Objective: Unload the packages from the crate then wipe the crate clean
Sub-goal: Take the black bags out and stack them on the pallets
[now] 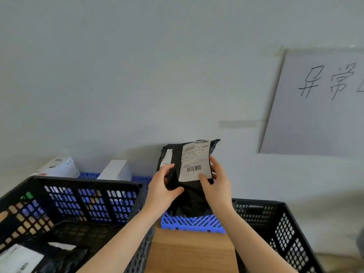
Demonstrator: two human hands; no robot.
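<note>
- I see my left hand (161,186) and right hand (214,184) both gripping a black parcel (189,174) upright.
- Left crate (88,186) holds more parcels (59,257).

We note wooden surface (189,253), flanked by left crate (88,196) and right crate (279,229), both black. Blue slatted pallet (194,223) lies on its far part. On pallet near wall we see white carton (59,167) and white box (116,170).

The package (189,200) is crinkled black plastic film with a faint sheen; its label (194,162) is creased matt white paper. The left crate (88,181) and right crate (260,203) are matt black plastic lattice. The pallet (193,223) is smooth blue plastic, the table (189,251) smooth light wood.
</note>
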